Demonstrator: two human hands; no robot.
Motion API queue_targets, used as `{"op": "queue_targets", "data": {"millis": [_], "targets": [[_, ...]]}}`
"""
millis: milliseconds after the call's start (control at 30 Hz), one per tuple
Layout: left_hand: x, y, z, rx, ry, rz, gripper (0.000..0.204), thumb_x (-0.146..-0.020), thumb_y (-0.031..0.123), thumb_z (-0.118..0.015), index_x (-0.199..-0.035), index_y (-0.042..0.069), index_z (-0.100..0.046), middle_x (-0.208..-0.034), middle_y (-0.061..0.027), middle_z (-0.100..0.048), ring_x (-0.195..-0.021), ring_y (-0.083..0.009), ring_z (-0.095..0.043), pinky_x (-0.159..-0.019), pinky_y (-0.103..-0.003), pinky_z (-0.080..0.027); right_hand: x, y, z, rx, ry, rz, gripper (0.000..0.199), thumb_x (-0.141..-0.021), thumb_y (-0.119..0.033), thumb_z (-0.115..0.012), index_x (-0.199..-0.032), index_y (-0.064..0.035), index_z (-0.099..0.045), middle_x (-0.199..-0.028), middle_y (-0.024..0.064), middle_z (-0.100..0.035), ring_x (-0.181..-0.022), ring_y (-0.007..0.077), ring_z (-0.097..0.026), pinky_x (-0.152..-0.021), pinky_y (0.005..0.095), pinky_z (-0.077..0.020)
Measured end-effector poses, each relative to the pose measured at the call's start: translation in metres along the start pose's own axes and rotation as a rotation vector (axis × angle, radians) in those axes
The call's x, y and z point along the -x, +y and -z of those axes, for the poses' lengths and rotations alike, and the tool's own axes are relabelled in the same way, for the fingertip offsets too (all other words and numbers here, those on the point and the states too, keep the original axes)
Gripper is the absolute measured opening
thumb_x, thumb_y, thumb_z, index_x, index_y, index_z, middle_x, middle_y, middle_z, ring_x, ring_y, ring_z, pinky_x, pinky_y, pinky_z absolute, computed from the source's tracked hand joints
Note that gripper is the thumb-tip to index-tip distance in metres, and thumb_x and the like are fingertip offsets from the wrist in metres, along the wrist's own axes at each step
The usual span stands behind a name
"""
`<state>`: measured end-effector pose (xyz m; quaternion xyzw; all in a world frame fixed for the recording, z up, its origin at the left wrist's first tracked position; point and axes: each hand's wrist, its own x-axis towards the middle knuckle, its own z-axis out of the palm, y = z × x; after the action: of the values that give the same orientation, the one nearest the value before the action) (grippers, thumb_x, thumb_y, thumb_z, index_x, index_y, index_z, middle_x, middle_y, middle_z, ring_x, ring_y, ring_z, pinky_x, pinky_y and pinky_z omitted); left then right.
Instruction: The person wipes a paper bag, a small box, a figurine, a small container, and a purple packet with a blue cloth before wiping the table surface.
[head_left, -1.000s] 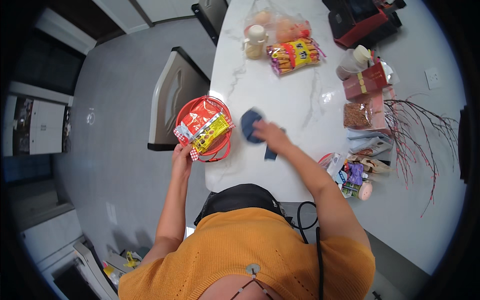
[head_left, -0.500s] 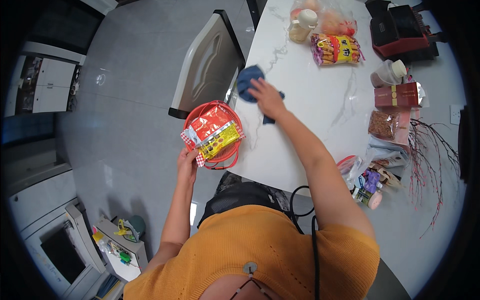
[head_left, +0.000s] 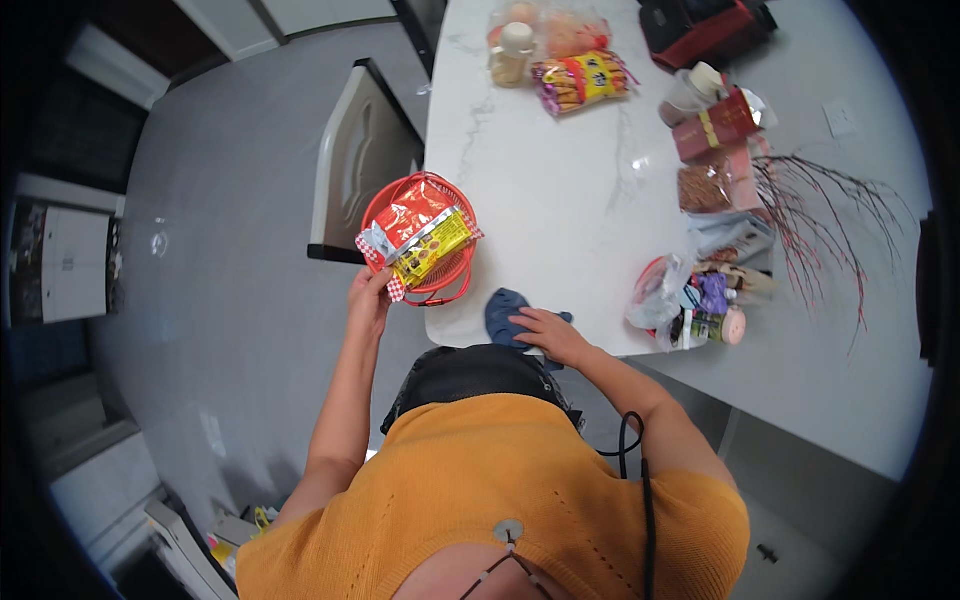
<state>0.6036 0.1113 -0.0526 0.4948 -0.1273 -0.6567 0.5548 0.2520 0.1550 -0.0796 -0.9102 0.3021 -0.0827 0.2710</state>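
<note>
Left hand holds red basket off table edge, right hand presses blue cloth on white table.

Left hand (head_left: 368, 297) grips the rim of the red basket (head_left: 455, 285), fingers closed on its near edge; basket sits at the table's left edge, partly overhanging, holding red and yellow snack packets (head_left: 420, 235). Right hand (head_left: 552, 335) lies flat, fingers spread, on the blue cloth (head_left: 503, 310), not clenched; cloth lies at the near edge of the white marble table (head_left: 560, 200), just right of the basket. Far side of table: bottle (head_left: 511, 52), yellow-red snack bag (head_left: 583, 80), dark red box (head_left: 700, 28). Right side: red cartons (head_left: 722, 125), red twig bunch (head_left: 835, 215), second basket of small items (head_left: 700, 300). Grey chair (head_left: 358, 165) stands left of the table, behind the basket. Person wears an orange top.
</note>
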Motion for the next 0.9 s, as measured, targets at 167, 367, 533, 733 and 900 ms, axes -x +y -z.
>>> {"op": "queue_targets", "data": {"millis": [167, 367, 533, 733, 900], "targets": [[-0.022, -0.007, -0.064, -0.102, -0.066, 0.089, 0.008, -0.079, 0.008, -0.058, -0.083, 0.005, -0.052, -0.075, -0.0018, -0.056, -0.064, -0.0116, -0.055, -0.063, -0.028, -0.049, 0.076, 0.002, 0.006, 0.056, 0.364, -0.576, 0.036, -0.068, 0.005, -0.045, -0.099, -0.0073, -0.059, -0.122, 0.0104, -0.047, -0.114, 0.0323, -0.041, -0.091, 0.0365, -0.0379], [-0.049, -0.038, -0.127, -0.249, -0.094, 0.161, 0.01, -0.079, 0.007, -0.058, -0.077, 0.005, -0.049, -0.07, -0.003, -0.053, -0.063, -0.0141, -0.053, -0.062, -0.029, -0.048, 0.058, 0.001, 0.051, -0.497, 0.824, -0.833, 0.033, -0.073, 0.002, -0.043, -0.102, -0.0031, -0.059, -0.109, 0.0146, -0.056, -0.098, 0.0247, -0.054, -0.084, 0.0295, -0.041], [-0.062, -0.07, -0.168, -0.27, -0.105, 0.18, 0.012, -0.08, 0.007, -0.057, -0.075, 0.007, -0.046, -0.07, -0.0028, -0.052, -0.062, -0.0135, -0.052, -0.062, -0.028, -0.047, 0.061, 0.007, 0.128, -0.931, 0.987, -0.922, 0.033, -0.072, 0.002, -0.042, -0.101, 0.0019, -0.058, -0.097, 0.0071, -0.06, -0.084, 0.0101, -0.054, -0.073, 0.0214, -0.0421], [-0.074, -0.106, -0.234, -0.311, -0.107, 0.225, 0.013, -0.08, 0.009, -0.057, -0.074, 0.008, -0.045, -0.069, -0.0018, -0.051, -0.062, -0.0124, -0.05, -0.063, -0.028, -0.045, 0.095, 0.026, 0.179, -0.548, 1.055, -0.689, 0.03, -0.069, 0.003, -0.042, -0.094, 0.0024, -0.06, -0.097, 0.013, -0.061, -0.089, 0.019, -0.058, -0.078, 0.0264, -0.0433], [-0.089, -0.134, -0.265, -0.31, -0.135, 0.231, 0.012, -0.078, 0.01, -0.058, -0.078, 0.006, -0.046, -0.07, -0.0049, -0.055, -0.057, -0.0131, -0.053, -0.052, -0.025, -0.047, 0.111, 0.037, 0.209, -0.123, 0.984, -0.719, 0.026, -0.067, 0.001, -0.05, -0.088, -0.004, -0.063, -0.099, 0.0166, -0.059, -0.092, 0.0309, -0.056, -0.08, 0.0341, -0.0443]]}}
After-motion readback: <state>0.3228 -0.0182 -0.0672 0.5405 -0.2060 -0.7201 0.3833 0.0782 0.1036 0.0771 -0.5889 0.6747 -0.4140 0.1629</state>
